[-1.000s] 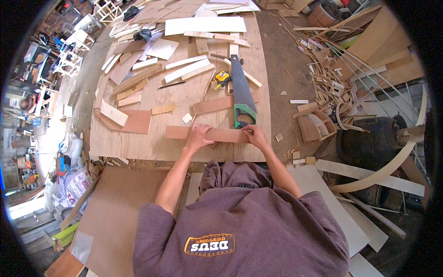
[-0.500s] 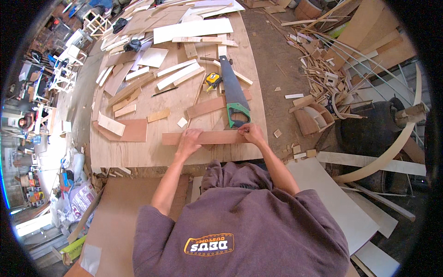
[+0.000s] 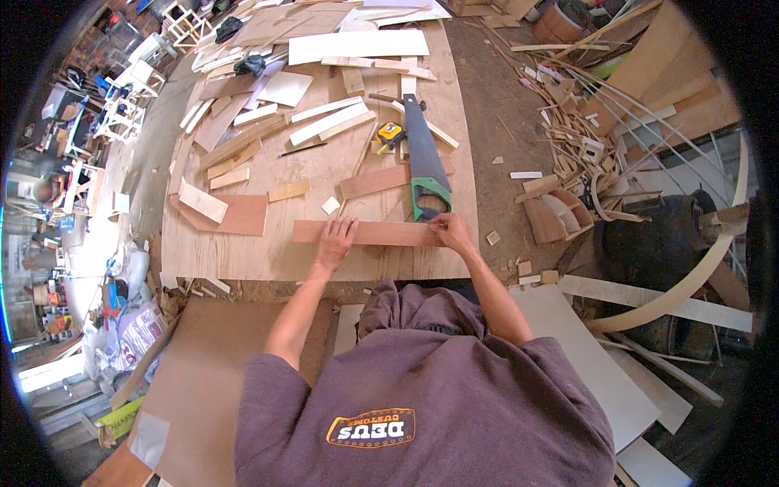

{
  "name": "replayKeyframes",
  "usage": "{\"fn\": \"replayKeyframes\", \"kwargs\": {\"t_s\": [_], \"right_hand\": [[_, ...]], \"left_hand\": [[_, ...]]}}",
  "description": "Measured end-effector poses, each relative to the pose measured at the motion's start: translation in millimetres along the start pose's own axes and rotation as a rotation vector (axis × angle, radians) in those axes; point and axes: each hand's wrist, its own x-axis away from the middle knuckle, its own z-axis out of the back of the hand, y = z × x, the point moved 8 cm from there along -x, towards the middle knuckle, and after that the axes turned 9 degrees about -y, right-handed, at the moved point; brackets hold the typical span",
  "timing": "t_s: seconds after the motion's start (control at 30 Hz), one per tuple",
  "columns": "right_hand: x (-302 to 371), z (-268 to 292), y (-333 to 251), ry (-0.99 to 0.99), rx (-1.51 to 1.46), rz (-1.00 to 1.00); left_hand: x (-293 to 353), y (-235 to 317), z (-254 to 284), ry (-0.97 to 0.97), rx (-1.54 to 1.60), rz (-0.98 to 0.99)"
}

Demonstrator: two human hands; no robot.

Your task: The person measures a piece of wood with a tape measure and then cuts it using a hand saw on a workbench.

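Observation:
A reddish-brown wooden strip [image 3: 389,234] lies crosswise near the table's front edge. My left hand [image 3: 334,243] rests on it toward its left end, fingers spread flat across the top and reaching its far edge. At the right end, the bent fingers of my right hand [image 3: 452,232] pinch the strip; their tips are partly hidden. Just beyond this hand lies a handsaw [image 3: 423,146], its green handle toward me and its dark blade pointing away. A yellow and black tape measure [image 3: 390,135] sits left of the blade. A dark pencil [image 3: 302,150] lies farther left.
Wood offcuts [image 3: 329,122] cover much of the plywood tabletop [image 3: 243,256]. A brown angled board [image 3: 243,215] lies at the left. Scrap wood [image 3: 568,138] is heaped on the floor to the right, near a black barrel [image 3: 641,235] and a curved wooden strip [image 3: 690,296].
The view has shifted slightly, moving the table contents rightward. My left hand has flattened, its fingers now extending across the strip. The right hand keeps its place at the strip's right end.

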Motion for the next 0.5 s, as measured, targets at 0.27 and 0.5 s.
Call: {"fn": "replayKeyframes", "kwargs": {"t_s": [0.27, 0.5], "right_hand": [[0.1, -1.1, 4.9, -0.024, 0.038, -0.056], [-0.5, -0.4, 2.8, 0.008, 0.074, -0.047]], "left_hand": [[-2.3, 2.7, -1.4, -0.012, -0.005, 0.061], [7.6, -21.8, -3.0, -0.144, 0.141, 0.092]]}}
